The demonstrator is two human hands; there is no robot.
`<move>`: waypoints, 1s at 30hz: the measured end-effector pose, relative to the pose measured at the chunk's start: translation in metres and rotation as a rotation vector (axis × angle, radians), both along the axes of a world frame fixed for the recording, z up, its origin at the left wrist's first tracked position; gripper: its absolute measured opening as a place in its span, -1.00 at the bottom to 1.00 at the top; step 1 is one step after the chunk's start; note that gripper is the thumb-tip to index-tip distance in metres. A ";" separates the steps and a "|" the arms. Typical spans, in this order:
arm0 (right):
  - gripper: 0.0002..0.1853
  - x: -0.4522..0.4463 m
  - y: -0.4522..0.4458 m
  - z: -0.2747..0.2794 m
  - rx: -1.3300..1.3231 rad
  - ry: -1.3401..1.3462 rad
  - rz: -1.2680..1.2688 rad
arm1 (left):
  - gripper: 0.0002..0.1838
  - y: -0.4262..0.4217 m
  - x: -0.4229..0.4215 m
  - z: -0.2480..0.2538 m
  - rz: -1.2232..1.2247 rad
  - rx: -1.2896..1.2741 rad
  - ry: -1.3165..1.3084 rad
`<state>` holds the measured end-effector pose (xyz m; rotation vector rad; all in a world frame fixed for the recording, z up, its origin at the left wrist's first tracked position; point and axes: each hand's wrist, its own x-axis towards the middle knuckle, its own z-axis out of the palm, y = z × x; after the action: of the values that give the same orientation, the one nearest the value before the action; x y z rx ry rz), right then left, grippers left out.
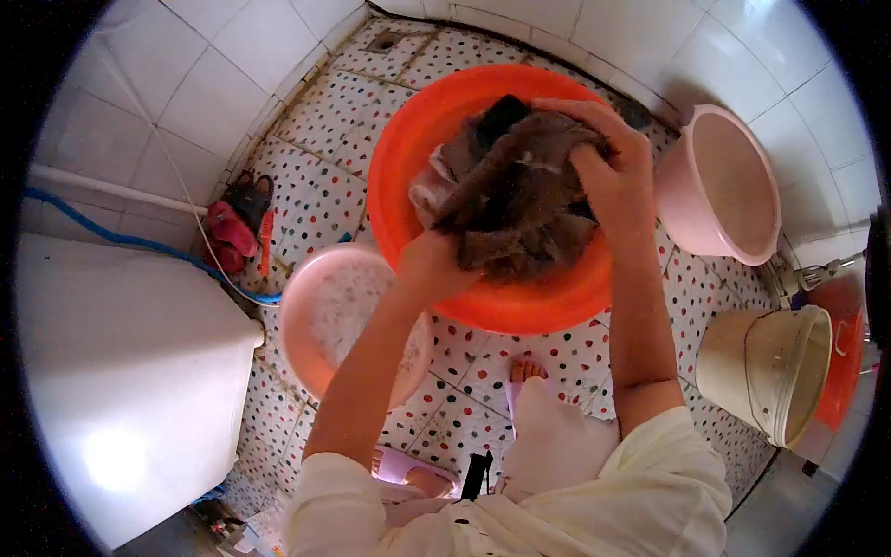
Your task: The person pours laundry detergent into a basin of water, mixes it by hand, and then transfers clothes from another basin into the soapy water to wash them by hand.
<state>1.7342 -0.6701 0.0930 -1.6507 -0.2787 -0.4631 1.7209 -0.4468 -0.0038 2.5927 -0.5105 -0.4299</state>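
A brown, fuzzy-looking cloth is bunched up over the wide orange basin. My right hand is closed on its right edge, thumb towards me and fingers along the far side. At the near left edge of the same cloth, my left hand grips it, with the fingertips partly hidden in the folds. Beneath the brown cloth, a pale pinkish cloth shows at the left. A black piece of fabric lies at the top of the heap.
A pink basin of sudsy water stands below my left forearm. Against the right wall are an empty-looking pink tub and a cream bucket. A white appliance stands left, near a blue hose and sandals on the dotted tiles.
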 end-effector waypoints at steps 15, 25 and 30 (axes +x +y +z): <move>-0.27 -0.009 0.053 -0.220 -1.311 0.658 0.209 | -0.59 0.000 -0.015 -0.119 -0.207 0.588 -0.095; -0.32 0.003 0.040 -0.240 -1.111 0.758 0.367 | -0.65 -0.006 0.002 -0.164 -0.133 0.530 0.021; -0.55 0.013 -0.003 -0.263 -0.667 0.538 0.304 | -0.59 0.009 0.000 -0.091 0.191 -0.318 0.067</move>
<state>1.7471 -0.6736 -0.1700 -2.2547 -0.2880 0.3529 1.7211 -0.4378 -0.0952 2.2852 -0.2786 -0.3390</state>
